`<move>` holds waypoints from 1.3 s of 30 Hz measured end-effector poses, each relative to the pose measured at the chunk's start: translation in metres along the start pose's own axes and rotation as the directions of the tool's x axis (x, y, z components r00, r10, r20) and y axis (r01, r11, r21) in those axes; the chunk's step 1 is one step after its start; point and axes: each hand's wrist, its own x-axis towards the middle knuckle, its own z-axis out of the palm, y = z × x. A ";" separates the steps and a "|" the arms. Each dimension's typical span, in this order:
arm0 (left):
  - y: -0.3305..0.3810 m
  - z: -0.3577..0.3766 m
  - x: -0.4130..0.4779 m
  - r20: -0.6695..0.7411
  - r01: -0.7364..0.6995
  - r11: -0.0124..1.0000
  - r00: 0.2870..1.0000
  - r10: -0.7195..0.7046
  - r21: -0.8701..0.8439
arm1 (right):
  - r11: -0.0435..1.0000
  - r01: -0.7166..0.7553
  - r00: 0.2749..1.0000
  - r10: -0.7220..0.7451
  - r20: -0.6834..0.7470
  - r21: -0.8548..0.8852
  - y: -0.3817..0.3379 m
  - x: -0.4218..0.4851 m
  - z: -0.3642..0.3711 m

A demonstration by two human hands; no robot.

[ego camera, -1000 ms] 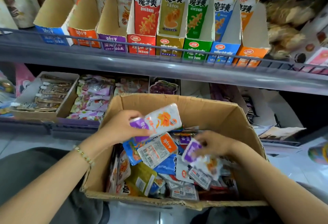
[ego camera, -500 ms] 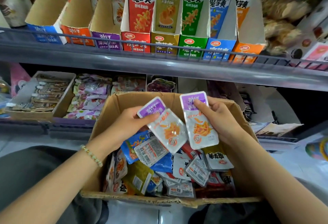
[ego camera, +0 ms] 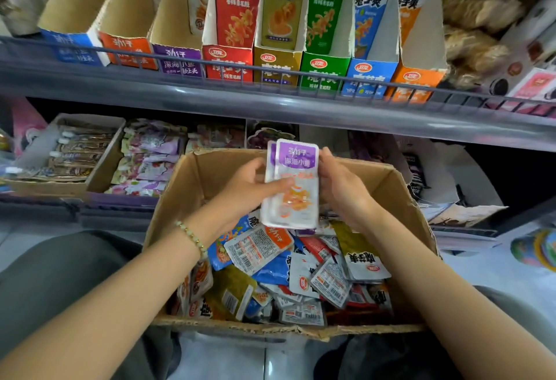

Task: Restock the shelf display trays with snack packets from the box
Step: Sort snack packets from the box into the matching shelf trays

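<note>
Two purple-topped snack packets (ego camera: pixel 296 181) are stacked together upright above the cardboard box (ego camera: pixel 192 181). My left hand (ego camera: pixel 246 190) grips the stack from the left, thumb across its front. My right hand (ego camera: pixel 343 187) holds its right edge. The box is full of several mixed packets (ego camera: pixel 285 271) in blue, orange, red and olive. On the upper shelf stands a row of display trays: the purple tray (ego camera: pixel 177 48) holds few packets, and the blue tray (ego camera: pixel 72 39) and orange tray (ego camera: pixel 126 39) to its left look nearly empty.
A wire rail (ego camera: pixel 270 69) runs along the front of the upper shelf. Red, olive, green, blue and orange trays (ego camera: pixel 276 57) to the right hold tall packets. The lower shelf behind the box carries a carton of sticks (ego camera: pixel 69 157) and purple pouches (ego camera: pixel 150 157).
My right hand lifted a purple packet out of the box and brought it against the one in my left hand. The two packets are now stacked and turned upright.
</note>
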 end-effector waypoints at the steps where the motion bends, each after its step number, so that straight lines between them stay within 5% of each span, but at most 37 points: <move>1: -0.001 -0.005 -0.001 -0.009 0.021 0.999 1.000 -0.021 -0.033 | 0.998 -0.009 1.000 0.009 0.012 -0.055 0.004 0.003 -0.010; 4: -0.008 -0.020 -0.005 -0.023 0.086 0.985 0.996 -0.090 -0.150 | 0.918 -0.067 0.968 0.155 0.199 -0.392 0.023 0.005 -0.036; 7: -0.014 -0.029 -0.009 -0.063 0.099 0.976 0.992 -0.113 -0.192 | 0.614 -0.016 0.861 0.410 0.302 -0.789 0.065 0.008 -0.043; 12: -0.020 -0.038 -0.017 -0.067 0.104 0.969 0.990 -0.122 -0.226 | 0.474 0.019 0.869 0.428 0.250 -0.880 0.091 0.015 -0.032; 16: -0.024 -0.040 -0.019 -0.060 0.133 0.968 0.987 -0.149 -0.211 | 0.500 0.077 0.889 0.358 0.287 -0.862 0.087 0.015 -0.031; 21: -0.018 -0.032 -0.025 0.118 0.178 0.957 0.981 -0.154 -0.229 | 0.587 0.067 0.866 0.368 0.339 -0.807 0.088 0.010 -0.038; 28: -0.017 -0.029 -0.030 0.178 0.193 0.958 0.972 -0.156 -0.212 | 0.559 0.050 0.748 0.528 0.402 -0.828 0.076 0.006 -0.049; 32: -0.015 -0.028 -0.032 0.186 0.195 0.958 0.970 -0.157 -0.211 | 0.535 0.091 0.770 0.497 0.400 -0.840 0.080 0.001 -0.044; 39: -0.013 -0.028 -0.031 0.059 0.099 0.966 0.994 -0.087 -0.239 | 0.915 0.028 0.945 0.106 0.308 -0.402 0.035 -0.009 -0.044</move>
